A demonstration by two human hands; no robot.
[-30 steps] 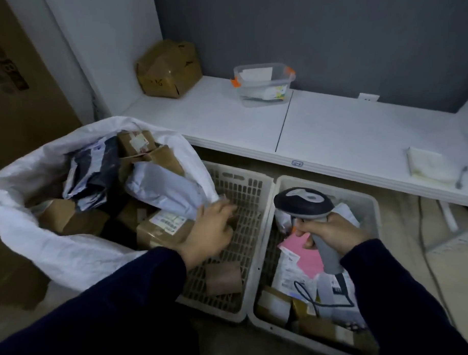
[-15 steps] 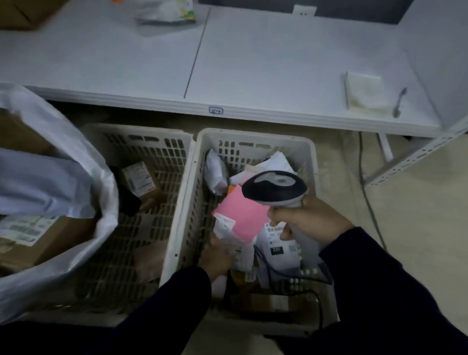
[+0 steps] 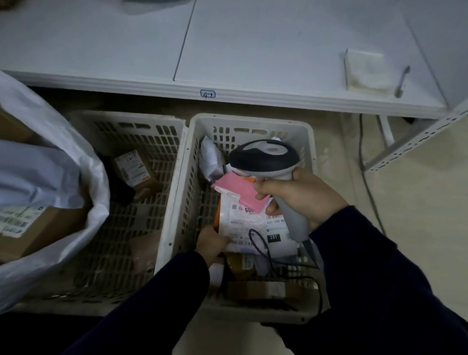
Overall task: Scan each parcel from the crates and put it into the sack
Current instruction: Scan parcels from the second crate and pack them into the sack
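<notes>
A white tabletop [image 3: 258, 45] fills the top of the view, and its front edge overhangs the far rims of two white slatted crates standing side by side on the floor [image 3: 425, 210]. Pale open floor runs along the right of the crates, crossed by a thin dark cord. A large white sack [image 3: 76, 177] stands at the left with its mouth open; its edge droops over the left wall of the left crate [image 3: 139, 126]. Inside the sack lie a grey mailer bag [image 3: 28, 172] and, nearer, a labelled brown box [image 3: 26, 231]. The left crate holds a small labelled carton [image 3: 133, 168] near its far left corner, with bare slats around it. The right crate [image 3: 256, 122], touching the left one, is crowded with parcels. Two dark-sleeved arms reach in from below. The right hand [image 3: 301, 198] is wrapped around the handle of a grey and black scanner [image 3: 265, 157], held above the crate's far half with its head toward the tabletop; its cable [image 3: 262, 247] loops down over the parcels. Just below the scanner head a pink parcel [image 3: 237, 190] rests on a white parcel [image 3: 242, 225] printed with labels. The left hand [image 3: 212, 243] is low in the crate against the left wall, its fingers closed on the near left edge of the white parcel. A folded white cloth [image 3: 366, 71] lies at the tabletop's right end.
</notes>
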